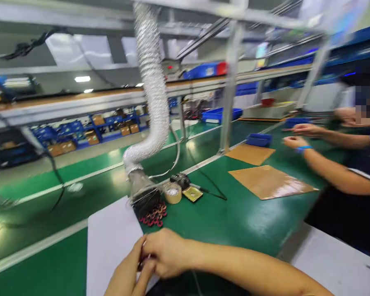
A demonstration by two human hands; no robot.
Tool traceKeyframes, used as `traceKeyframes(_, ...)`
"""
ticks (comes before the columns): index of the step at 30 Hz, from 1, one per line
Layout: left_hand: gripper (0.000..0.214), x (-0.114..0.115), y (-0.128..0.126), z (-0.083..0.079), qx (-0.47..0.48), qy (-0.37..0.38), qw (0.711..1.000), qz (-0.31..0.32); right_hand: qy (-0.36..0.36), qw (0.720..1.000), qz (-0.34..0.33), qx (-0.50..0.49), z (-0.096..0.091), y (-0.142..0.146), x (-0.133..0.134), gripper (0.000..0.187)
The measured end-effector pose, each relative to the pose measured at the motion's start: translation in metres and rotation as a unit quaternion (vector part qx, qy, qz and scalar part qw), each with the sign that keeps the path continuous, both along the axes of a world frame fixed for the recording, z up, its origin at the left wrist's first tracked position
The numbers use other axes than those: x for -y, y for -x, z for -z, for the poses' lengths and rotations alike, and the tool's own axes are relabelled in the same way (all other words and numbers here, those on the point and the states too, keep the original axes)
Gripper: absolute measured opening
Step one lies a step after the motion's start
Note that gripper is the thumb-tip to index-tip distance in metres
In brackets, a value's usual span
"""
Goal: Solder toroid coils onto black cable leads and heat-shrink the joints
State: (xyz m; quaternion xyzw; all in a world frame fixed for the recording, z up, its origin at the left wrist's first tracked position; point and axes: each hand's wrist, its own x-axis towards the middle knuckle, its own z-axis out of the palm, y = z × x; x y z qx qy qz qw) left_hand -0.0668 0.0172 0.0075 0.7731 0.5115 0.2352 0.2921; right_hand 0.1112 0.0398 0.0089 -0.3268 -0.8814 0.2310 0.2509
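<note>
My left hand (pixel 128 269) and my right hand (pixel 168 253) meet at the bottom centre, over the edge of a white sheet (pixel 109 234). Both have their fingers curled together around something small and dark, mostly covered by the fingers; I cannot make out its kind. Just beyond them lies a heap of small red and black parts (pixel 156 216) on the green bench. Behind the heap stands the dark mouth (pixel 146 201) of a fume duct. To its right are a roll of tape (pixel 172 194) and a soldering iron stand (pixel 181 180) with a yellow sponge tray (pixel 193 194).
A silver flexible duct (pixel 152 78) comes down from above. Brown mats (pixel 271 183) and a blue bin (pixel 259 139) lie to the right on the bench. A co-worker's hands (pixel 296 142) are at work at the far right. A metal post (pixel 230 90) rises from the bench.
</note>
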Motion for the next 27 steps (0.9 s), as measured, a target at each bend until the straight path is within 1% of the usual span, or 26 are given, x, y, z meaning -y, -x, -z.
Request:
traceKeyframes(2,0.041,0.003,-0.013,-0.004,0.040,0.070,0.996,0.034,0.029,0.997,0.040,-0.051,0.010,-0.008,0.003,0.014)
traceKeyframes(3,0.037,0.001,-0.017,-0.003,0.073,0.092,0.992,0.039,0.049,0.994,0.064,-0.074,0.016,-0.012,0.004,0.014)
traceKeyframes(4,0.034,-0.001,-0.020,-0.001,0.104,0.102,0.989,0.026,0.074,0.989,0.083,-0.094,0.021,-0.016,0.004,0.013)
traceKeyframes(6,0.032,-0.003,-0.021,0.008,0.138,0.138,0.981,0.000,0.125,0.978,0.115,-0.123,0.031,-0.023,0.004,0.019)
traceKeyframes(8,0.032,-0.002,-0.019,0.017,0.144,0.161,0.976,-0.023,0.164,0.966,0.137,-0.143,0.037,-0.029,0.005,0.024)
traceKeyframes(10,0.032,0.001,-0.017,0.023,0.140,0.173,0.974,-0.032,0.185,0.959,0.149,-0.155,0.038,-0.033,0.006,0.020)
traceKeyframes(14,0.032,0.006,-0.020,0.027,0.148,0.184,0.971,-0.038,0.204,0.952,0.151,-0.169,0.035,-0.036,0.010,0.018)
traceKeyframes(17,0.034,0.010,-0.026,0.028,0.206,0.183,0.960,-0.052,0.219,0.949,0.140,-0.178,0.034,-0.036,0.014,0.017)
traceKeyframes(20,0.036,0.014,-0.029,0.029,0.251,0.204,0.944,-0.065,0.262,0.936,0.130,-0.194,0.036,-0.036,0.016,0.020)
traceKeyframes(24,0.043,0.016,-0.029,0.031,0.252,0.249,0.932,-0.078,0.308,0.918,0.119,-0.218,0.039,-0.037,0.016,0.023)
traceKeyframes(27,0.045,0.015,-0.028,0.032,0.242,0.247,0.935,-0.077,0.319,0.913,0.114,-0.227,0.039,-0.036,0.016,0.025)
